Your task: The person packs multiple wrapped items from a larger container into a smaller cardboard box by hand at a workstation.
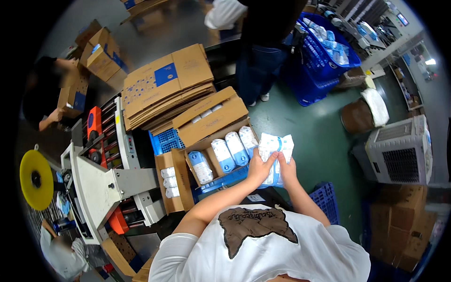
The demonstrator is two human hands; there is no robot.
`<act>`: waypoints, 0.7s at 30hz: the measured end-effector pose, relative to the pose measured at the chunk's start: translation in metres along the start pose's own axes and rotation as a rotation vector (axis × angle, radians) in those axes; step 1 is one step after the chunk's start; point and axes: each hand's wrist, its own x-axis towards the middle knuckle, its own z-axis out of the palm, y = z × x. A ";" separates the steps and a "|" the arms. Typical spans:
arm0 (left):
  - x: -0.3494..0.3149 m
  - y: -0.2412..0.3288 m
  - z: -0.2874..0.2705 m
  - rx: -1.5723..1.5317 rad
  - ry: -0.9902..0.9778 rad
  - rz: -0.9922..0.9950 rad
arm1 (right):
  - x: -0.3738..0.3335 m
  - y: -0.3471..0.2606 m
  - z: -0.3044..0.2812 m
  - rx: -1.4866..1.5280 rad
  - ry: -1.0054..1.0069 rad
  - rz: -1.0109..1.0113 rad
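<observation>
Both of my hands are closed on a white-and-blue soft pack (276,141), held up just right of an open cardboard box (217,175). My left hand (260,168) grips its left side and my right hand (287,168) its right side, thumbs on the face toward me. Inside the box, several similar packs (222,155) stand in a row, and one more pack (200,167) sits apart at the left end. Between them a gap shows the box's brown inside. The lower part of the held pack is partly hidden by my hands.
Flattened cartons (164,84) are stacked beyond the box. A smaller open carton (174,181) with white packs adjoins it at left, beside a roller machine (112,181). A blue crate (325,202) stands at right. Blue bins (312,70) and a person (263,61) are farther back.
</observation>
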 end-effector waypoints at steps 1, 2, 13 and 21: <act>0.002 0.001 0.001 0.067 0.001 0.016 | -0.003 -0.002 0.003 -0.040 0.052 -0.076; 0.004 -0.004 0.004 0.043 0.028 0.083 | -0.004 -0.005 0.005 -0.083 0.103 -0.151; 0.022 -0.020 -0.008 0.076 -0.013 0.059 | 0.020 -0.001 0.008 0.002 -0.009 -0.082; 0.023 -0.087 -0.148 0.587 0.635 -0.703 | 0.062 -0.031 0.024 0.362 -0.305 0.342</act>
